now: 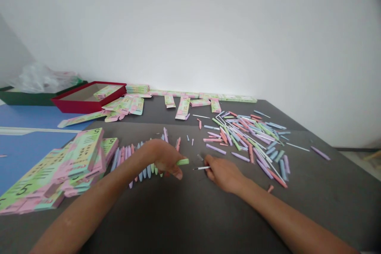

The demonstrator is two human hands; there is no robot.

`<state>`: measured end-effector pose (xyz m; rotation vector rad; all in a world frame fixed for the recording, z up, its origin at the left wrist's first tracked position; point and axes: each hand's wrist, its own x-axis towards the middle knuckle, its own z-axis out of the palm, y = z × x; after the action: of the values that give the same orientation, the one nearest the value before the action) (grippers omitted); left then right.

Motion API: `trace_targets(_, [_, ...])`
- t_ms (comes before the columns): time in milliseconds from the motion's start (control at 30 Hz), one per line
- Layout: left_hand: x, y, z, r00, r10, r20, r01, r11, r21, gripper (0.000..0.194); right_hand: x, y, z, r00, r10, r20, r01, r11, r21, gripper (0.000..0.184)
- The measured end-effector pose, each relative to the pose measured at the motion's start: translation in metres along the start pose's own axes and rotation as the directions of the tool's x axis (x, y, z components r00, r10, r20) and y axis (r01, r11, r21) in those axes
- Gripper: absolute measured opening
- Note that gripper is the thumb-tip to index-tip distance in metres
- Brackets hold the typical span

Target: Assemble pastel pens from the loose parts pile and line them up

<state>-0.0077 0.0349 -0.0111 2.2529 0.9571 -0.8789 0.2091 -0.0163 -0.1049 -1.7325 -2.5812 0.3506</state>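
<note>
My left hand (169,158) is closed around a light green pen barrel (182,162), whose end points right toward my other hand. Between the fingers of my right hand (222,171) is a white pen refill (202,168), its dark tip pointing left, a short gap from the barrel. Just left of my left hand, partly hidden by my wrist and forearm, lies a row of pastel pens (145,172). To the right of my right hand spreads a loose heap of pen barrels and white refills (247,133).
Stacked pink-and-green cartons (80,154) stand at the left. Behind them are a red tray (74,105) and a green box (29,97) under clear plastic (41,77). Opened cartons (183,107) lie toward the wall. A small pink piece (270,188) rests near my right forearm.
</note>
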Motion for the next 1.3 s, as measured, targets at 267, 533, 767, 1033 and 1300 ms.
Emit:
trace_targets(267, [-0.003,0.003,0.001,0.999,0.01,0.031,-0.008,0.999,-0.05,0.046,-0.028,0.042,-0.018,0.994,0.009,-0.11,0.003,0.994,0.108,0.015])
trace_targets(533, [0.004,0.004,0.001,0.998,-0.015,0.057,0.017,0.999,-0.05,0.062,-0.033,0.051,0.001,0.979,-0.054,-0.197,0.018,0.983,-0.18,0.021])
trace_targets(767, [0.003,0.001,0.005,0.999,-0.041,0.031,0.043,0.996,-0.074,0.068,-0.03,0.047,0.005,0.974,-0.045,-0.223,0.007,0.986,-0.169,0.024])
trace_targets(1033, [0.002,0.002,0.006,0.998,-0.057,0.023,0.058,0.998,-0.031,0.069,-0.031,0.047,0.005,0.975,-0.049,-0.218,0.009,0.983,-0.181,0.023])
trace_targets(1300, [0.0,0.009,0.005,0.997,-0.07,0.03,0.069,0.997,0.015,0.065,-0.036,0.047,0.005,0.977,-0.048,-0.21,0.014,0.987,-0.161,0.022])
